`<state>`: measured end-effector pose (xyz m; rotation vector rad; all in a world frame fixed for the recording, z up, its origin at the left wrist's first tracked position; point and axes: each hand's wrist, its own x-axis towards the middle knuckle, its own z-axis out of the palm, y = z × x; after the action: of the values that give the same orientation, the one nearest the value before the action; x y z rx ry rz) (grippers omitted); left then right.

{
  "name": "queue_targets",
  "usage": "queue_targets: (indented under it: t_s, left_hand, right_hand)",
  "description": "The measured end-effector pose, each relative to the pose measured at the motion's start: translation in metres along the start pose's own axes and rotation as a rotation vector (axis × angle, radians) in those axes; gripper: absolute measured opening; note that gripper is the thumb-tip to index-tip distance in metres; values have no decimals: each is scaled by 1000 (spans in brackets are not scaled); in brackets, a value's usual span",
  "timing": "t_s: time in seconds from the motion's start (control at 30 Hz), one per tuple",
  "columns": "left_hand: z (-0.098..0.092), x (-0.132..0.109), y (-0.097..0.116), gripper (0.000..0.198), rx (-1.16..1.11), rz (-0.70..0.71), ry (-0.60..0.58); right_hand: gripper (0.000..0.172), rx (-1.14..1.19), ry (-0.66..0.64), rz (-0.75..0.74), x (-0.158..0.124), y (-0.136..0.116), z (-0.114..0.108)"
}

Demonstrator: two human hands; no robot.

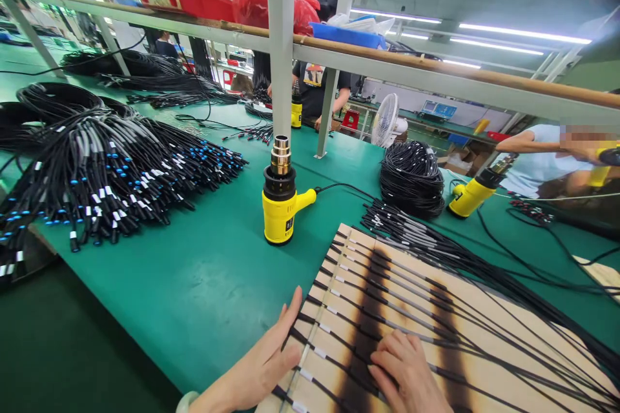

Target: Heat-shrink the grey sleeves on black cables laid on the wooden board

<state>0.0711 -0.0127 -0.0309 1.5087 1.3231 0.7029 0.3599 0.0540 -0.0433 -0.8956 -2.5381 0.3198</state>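
Note:
A wooden board (407,287) with dark scorched bands lies in front of me, and black cables (361,302) with grey sleeves and white labels run across it in a row. A thin strip (323,303) crosses the cables near the board's left edge. My left hand (261,361) is at that edge beside the cable ends, fingers stretched out and thumb apart. Over the lower cables, my right hand (411,374) has its fingers bent and closed on one cable; the fingertips partly hide it. A yellow heat gun (281,213) stands nozzle up beyond the board.
At left lies a big bundle of black cables (121,161) with blue-ringed ends. A coiled cable bundle (411,177) and a second heat gun (472,197) are at right. Shelf posts (281,45) rise from the green table (203,290). Co-workers (314,90) sit across.

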Motion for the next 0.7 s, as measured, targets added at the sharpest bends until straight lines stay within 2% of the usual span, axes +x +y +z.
queue_targets:
  t_s: [0.17,0.3,0.4,0.57,0.7]
  left_hand:
    - [2,-13,5,77,-42,9,30]
    - [7,-17,3,79,-35,-2,24]
    - [10,-15,-1,82,-25,-6,25]
    - [12,-13,-8,84,-25,10,11]
    - [11,-15,-5,85,-29,5,0]
  right_hand:
    - [15,-15,115,-46,-4,-5,-1]
    - [5,12,160,-35,-9,-14,10]
    - [6,50,209,-12,-9,-18,20]
    - [10,92,218,-28,-8,-18,23]
    - [11,104,203,-11,-6,-21,19]
